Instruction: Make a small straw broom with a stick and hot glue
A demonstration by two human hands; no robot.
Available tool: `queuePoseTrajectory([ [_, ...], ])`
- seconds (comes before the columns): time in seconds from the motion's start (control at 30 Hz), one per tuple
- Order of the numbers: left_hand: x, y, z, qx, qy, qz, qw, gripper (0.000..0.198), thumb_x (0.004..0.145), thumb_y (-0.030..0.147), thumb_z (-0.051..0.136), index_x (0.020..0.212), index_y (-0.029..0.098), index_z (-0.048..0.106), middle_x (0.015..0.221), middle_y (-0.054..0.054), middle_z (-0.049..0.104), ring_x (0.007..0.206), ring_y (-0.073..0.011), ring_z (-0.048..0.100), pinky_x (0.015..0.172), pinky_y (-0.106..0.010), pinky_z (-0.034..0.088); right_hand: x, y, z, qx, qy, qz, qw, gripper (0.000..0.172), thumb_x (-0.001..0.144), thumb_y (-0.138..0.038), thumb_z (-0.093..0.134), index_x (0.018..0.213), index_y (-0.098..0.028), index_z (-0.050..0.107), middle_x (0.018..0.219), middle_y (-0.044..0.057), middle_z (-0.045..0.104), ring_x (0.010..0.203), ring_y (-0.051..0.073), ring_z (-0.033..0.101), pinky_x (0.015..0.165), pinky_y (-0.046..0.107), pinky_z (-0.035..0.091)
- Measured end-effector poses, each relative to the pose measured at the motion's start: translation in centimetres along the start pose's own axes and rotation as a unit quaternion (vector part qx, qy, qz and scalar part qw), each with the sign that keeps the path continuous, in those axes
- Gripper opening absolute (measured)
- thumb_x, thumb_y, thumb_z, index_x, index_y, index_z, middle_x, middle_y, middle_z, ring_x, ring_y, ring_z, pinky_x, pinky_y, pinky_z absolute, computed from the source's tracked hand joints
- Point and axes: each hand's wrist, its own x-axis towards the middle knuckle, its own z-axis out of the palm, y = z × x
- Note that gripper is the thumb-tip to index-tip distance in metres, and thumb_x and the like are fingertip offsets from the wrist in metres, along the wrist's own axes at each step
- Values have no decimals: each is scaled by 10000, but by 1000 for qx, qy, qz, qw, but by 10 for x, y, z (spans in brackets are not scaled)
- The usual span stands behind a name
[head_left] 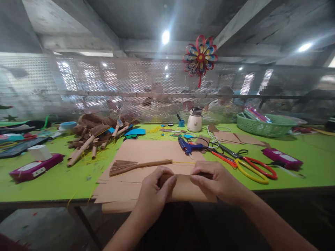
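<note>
Between my two hands is a sheet of brown paper (183, 184), its upper edge pinched and apparently curled over. My left hand (158, 186) grips that edge between thumb and fingers. On the other end, my right hand (214, 179) pinches the same edge, with a dark fold showing under its fingers. Just beyond them a pleated brown paper fan piece with a stick-like handle (141, 165) lies on a stack of flat brown sheets (154, 150). A yellow string runs from the handle toward my right hand. The hands hide part of the sheet.
A blue glue gun (190, 146) and large scissors (251, 170) with red and yellow handles lie to the right. Purple power strips (36, 169) sit on both sides. Crumpled brown paper pieces (91, 132), a white jar (195, 120) and a green basket (265, 125) stand farther back.
</note>
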Motion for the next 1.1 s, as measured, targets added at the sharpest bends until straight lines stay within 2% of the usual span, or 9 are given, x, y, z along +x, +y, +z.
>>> queuePoseTrajectory([
  [0.13, 19, 15, -17, 113, -148, 90, 978, 221, 858, 285, 483, 796, 185, 670, 794, -43, 641, 758, -165, 577, 660, -244, 399, 6, 2, 0, -6, -32, -5, 999, 153, 833, -199, 561, 731, -157, 666, 703, 9, 640, 674, 126, 560, 637, 236, 410],
  [0.23, 34, 22, -19, 163, -228, 110, 953, 251, 842, 296, 484, 791, 176, 699, 753, -52, 649, 705, -165, 567, 609, -242, 375, 13, 4, 0, 2, -53, -1, 999, 167, 828, -214, 552, 738, -158, 681, 705, 10, 655, 682, 130, 564, 643, 236, 418],
  [0.5, 70, -7, 2, 87, -318, 7, 944, 277, 768, 342, 517, 785, 137, 703, 649, 16, 608, 627, -123, 494, 561, -208, 346, 31, 27, 1, 2, -83, 51, 995, 183, 786, -239, 565, 737, -144, 714, 695, 15, 676, 673, 145, 572, 621, 237, 423],
  [0.67, 80, -18, 20, 71, -329, -3, 942, 298, 771, 358, 504, 770, 128, 694, 604, 33, 544, 581, -108, 429, 543, -210, 330, 34, 43, -1, -55, -95, 66, 992, 209, 795, -242, 548, 757, -123, 715, 698, 34, 681, 662, 150, 573, 605, 241, 418],
  [0.83, 81, -25, 38, 136, -310, -7, 941, 268, 773, 307, 511, 803, 135, 715, 645, -12, 625, 595, -138, 488, 573, -239, 361, 34, 56, -1, -121, -101, 52, 986, 213, 814, -246, 538, 787, -134, 717, 753, 50, 691, 687, 156, 582, 627, 248, 422],
  [0.93, 77, -27, 40, 173, -285, 25, 942, 257, 788, 292, 503, 806, 156, 721, 686, -43, 661, 604, -156, 531, 578, -255, 374, 33, 59, -1, -104, -105, 48, 988, 223, 824, -255, 536, 805, -132, 721, 762, 53, 696, 708, 162, 589, 643, 250, 429],
  [1.1, 64, -23, 38, 233, -199, 125, 944, 226, 825, 294, 509, 824, 181, 705, 790, -65, 634, 704, -178, 567, 629, -271, 405, 31, 67, 4, -66, -91, 34, 993, 230, 837, -277, 542, 796, -133, 716, 751, 44, 699, 713, 157, 596, 654, 245, 434],
])
